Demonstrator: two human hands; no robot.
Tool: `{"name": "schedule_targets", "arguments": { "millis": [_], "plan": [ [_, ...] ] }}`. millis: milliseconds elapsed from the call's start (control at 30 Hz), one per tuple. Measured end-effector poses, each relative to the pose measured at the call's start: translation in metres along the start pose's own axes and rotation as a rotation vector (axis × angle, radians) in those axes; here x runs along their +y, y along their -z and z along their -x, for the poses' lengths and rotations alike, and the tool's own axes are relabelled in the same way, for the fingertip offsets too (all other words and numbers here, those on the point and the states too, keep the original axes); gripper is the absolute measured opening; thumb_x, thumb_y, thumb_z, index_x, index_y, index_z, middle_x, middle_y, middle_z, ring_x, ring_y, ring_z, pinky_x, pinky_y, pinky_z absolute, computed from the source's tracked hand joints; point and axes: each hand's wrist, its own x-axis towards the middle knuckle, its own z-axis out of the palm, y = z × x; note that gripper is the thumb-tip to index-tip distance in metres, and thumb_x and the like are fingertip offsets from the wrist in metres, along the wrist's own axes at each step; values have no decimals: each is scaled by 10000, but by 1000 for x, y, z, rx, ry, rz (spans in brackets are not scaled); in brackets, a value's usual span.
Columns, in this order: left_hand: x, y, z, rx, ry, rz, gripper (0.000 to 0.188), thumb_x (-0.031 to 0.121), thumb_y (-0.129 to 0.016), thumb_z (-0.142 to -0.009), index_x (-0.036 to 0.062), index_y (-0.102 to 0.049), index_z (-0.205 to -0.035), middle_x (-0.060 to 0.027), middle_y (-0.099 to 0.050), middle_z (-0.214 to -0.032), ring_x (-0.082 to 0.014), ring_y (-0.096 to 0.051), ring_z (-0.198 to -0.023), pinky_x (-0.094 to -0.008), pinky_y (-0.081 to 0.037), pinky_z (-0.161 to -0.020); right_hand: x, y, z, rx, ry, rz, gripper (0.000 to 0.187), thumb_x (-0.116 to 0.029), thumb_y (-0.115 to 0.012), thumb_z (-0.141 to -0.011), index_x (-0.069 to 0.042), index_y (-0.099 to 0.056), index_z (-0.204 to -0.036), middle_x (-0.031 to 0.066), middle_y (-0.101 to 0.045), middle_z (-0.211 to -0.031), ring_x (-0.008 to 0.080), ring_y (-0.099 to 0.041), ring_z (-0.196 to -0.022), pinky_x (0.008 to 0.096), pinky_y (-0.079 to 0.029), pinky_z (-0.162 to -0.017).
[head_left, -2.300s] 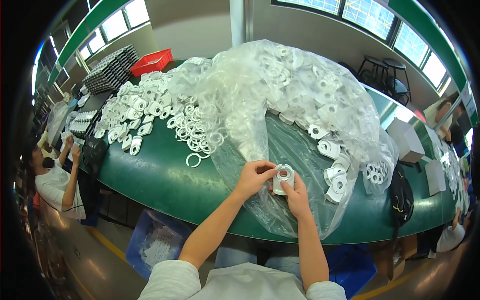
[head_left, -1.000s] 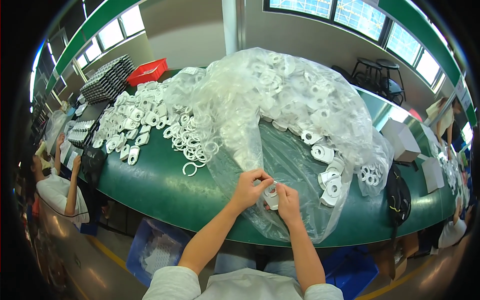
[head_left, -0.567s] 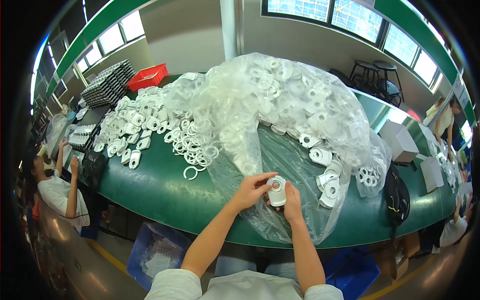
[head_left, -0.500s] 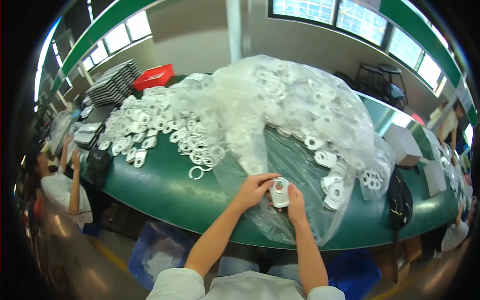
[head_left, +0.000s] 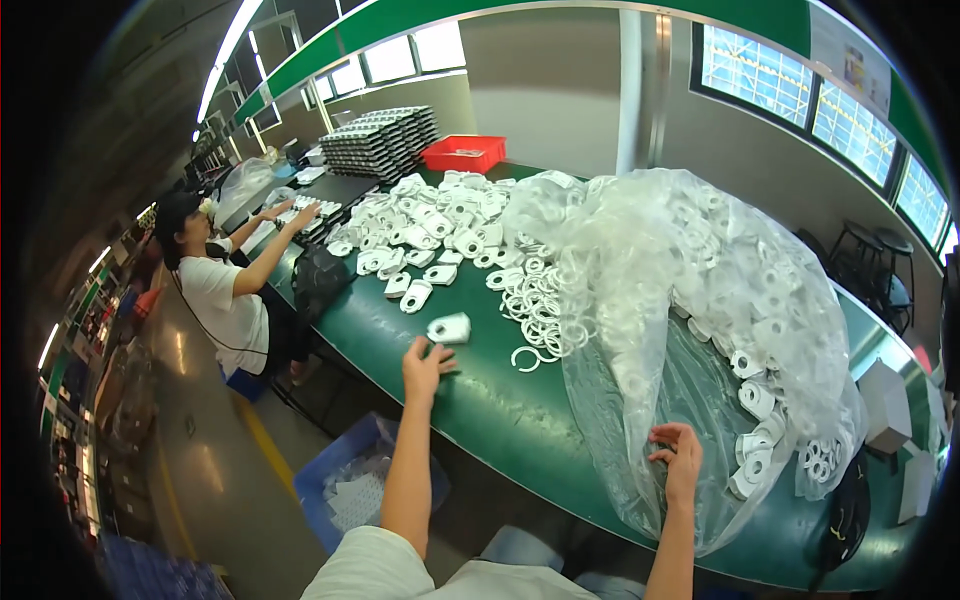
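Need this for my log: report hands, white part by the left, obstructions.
Left hand open beside blurred white part, contact unclear. Right hand half-open, empty, over clear plastic. Loose pile beyond, apparently not blocking.

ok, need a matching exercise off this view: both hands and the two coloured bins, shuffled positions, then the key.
Things
1. Left hand
2. Right hand
3. Red bin
4. Blue bin

Positions
A. Beside the tray stack
B. By the lone white part
C. Lower than the table
D. By the clear bag

Pairs: 1-B, 2-D, 3-A, 4-C
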Motion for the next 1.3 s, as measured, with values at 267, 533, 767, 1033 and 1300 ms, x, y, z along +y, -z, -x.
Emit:
{"name": "schedule_targets", "arguments": {
  "millis": [267,533,767,1033,1300],
  "plan": [
    [-26,18,-23,-117,-204,-386,239,-8,-516,-869,-36,-578,-1099,-119,-620,-1000,-175,-645,-745,-252,-522,-599,-36,16,19,212,189,100,264,-185,-429,-965,15,-589,-904,107,-622,-880,157,-602,-791,265,-509,-608],
    [-12,-34,13,-99,-297,-442,180,-17,-522,-863,-9,-609,-1020,-66,-631,-889,-96,-582,-666,-220,-475,-609,-51,177,79,832,397,478,123,-18,-470,-899,21,-585,-882,78,-622,-837,136,-602,-747,251,-493,-655],
    [44,-229,164,-1000,-566,-370,166,43,-630,-795,0,-639,-955,-92,-630,-819,-144,-595,-693,-240,-457,-599,-70,246,37,917,366,1187,247,-6,-537,-804,0,-594,-1044,200,-595,-1042,369,-564,-975,409,-444,-858],
    [-43,-410,220,-864,-403,-709,424,351,-704,-728,17,-629,-977,-140,-635,-833,-330,-604,-728,-412,-469,-658,-67,273,7,959,47,1444,349,-46,-686,-701,-5,-604,-1038,174,-576,-1013,360,-539,-975,417,-437,-840],
    [-59,-408,187,-890,-248,-416,223,190,-706,-749,-2,-651,-850,-36,-620,-685,-108,-557,-609,-278,-435,-546,-79,261,23,966,281,1153,155,-129,-673,-768,-2,-649,-853,135,-620,-779,257,-612,-668,353,-469,-611]
  ]
}}
